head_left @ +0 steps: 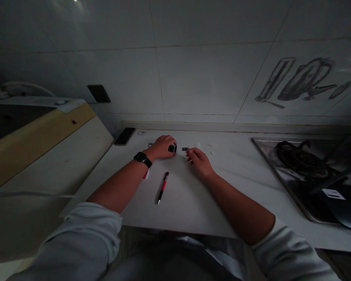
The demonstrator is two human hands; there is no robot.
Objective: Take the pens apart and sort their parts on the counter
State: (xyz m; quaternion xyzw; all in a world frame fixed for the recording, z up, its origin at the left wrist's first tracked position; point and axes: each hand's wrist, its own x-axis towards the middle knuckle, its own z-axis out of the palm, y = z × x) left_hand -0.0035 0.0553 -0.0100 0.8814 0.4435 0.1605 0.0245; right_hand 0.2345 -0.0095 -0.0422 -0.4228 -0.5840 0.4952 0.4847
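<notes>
My left hand (163, 146), with a dark watch on its wrist, rests on the white counter (193, 195) and its fingers are curled round a small black object (172, 148). My right hand (199, 160) lies close to its right, fingers bent down onto the counter beside a small dark piece (185, 149); whether it holds anything is hidden. Small white bits (198, 145) lie just beyond it. A red and black pen (163, 187) lies on the counter between my forearms.
A dark phone (124, 136) lies at the back left of the counter near the tiled wall. A gas hob (304, 168) takes up the right side. To the left stands a white and yellow appliance (41, 140).
</notes>
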